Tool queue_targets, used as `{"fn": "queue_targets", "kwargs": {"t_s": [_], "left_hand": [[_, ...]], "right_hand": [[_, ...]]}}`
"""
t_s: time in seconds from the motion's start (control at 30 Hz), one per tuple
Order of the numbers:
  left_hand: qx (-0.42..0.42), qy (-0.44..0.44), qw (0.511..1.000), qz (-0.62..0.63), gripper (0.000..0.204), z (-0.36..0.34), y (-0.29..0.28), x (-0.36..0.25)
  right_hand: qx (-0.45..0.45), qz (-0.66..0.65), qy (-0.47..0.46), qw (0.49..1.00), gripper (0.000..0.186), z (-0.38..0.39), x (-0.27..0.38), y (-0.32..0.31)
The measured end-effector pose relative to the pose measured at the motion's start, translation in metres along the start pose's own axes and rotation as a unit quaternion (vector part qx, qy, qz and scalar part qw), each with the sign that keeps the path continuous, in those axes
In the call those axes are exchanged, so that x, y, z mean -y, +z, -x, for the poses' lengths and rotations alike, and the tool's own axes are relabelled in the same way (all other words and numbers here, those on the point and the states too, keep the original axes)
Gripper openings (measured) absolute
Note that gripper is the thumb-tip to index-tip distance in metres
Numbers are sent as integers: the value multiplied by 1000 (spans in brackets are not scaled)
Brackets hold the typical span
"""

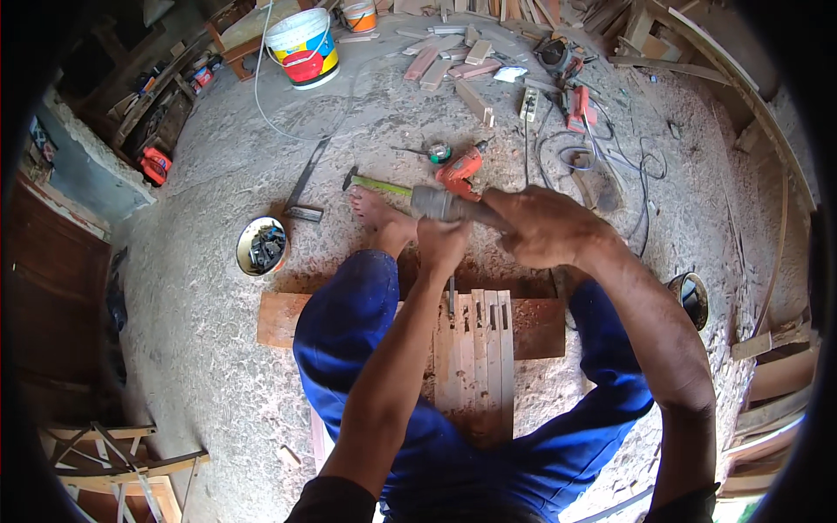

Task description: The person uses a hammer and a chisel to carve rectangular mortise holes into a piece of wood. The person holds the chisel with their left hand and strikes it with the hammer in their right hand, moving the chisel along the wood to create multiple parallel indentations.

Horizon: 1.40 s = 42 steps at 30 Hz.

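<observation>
My right hand (545, 228) is closed round the handle of a mallet (432, 203) with a grey, rounded head. That head is right above my left hand (443, 244), whose fingers wrap round a chisel (452, 298). Only the chisel's thin blade shows, pointing down at the wood; its handle is hidden by the hand and mallet. Several pale wood strips (482, 366) lie side by side between my legs, with dark slots cut near their far ends and chips scattered over them. Beneath them a brown board (279, 320) runs crosswise.
Beyond my hands lie an orange drill (460, 171), a hammer with a yellow-green handle (384, 186) and a try square (305, 212). A tub of small metal parts (263, 247) stands left. Farther off are a paint bucket (302, 52), wood offcuts (432, 70) and tangled cables (580, 157).
</observation>
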<state>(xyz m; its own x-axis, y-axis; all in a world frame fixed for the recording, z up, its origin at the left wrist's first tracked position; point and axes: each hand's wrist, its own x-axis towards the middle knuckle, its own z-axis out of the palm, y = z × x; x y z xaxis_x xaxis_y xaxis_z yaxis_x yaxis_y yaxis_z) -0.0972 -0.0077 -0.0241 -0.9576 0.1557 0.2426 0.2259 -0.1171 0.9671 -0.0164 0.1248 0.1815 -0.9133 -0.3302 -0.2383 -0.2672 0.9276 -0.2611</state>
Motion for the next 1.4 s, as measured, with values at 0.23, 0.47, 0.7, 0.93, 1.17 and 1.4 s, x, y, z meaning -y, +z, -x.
{"fn": "queue_targets", "kwargs": {"t_s": [0.23,0.47,0.7,0.93,1.17,1.4], "left_hand": [[-21,96,994,47,17,15,26,2],[14,-181,982,-47,25,-51,8,84],[145,-446,874,125,20,-77,1,79],[259,-147,954,-40,20,-9,-5,-67],[239,-151,959,10,19,42,-8,-77],[15,201,976,-79,24,43,-9,-92]], "right_hand": [[-4,30,31,999,25,-10,-21,26],[-129,-296,140,936,34,63,3,75],[-171,-466,285,820,43,136,15,155],[-95,-629,333,696,38,151,22,213],[-70,-794,267,542,45,157,44,287],[-100,-774,267,566,51,172,47,303]]}}
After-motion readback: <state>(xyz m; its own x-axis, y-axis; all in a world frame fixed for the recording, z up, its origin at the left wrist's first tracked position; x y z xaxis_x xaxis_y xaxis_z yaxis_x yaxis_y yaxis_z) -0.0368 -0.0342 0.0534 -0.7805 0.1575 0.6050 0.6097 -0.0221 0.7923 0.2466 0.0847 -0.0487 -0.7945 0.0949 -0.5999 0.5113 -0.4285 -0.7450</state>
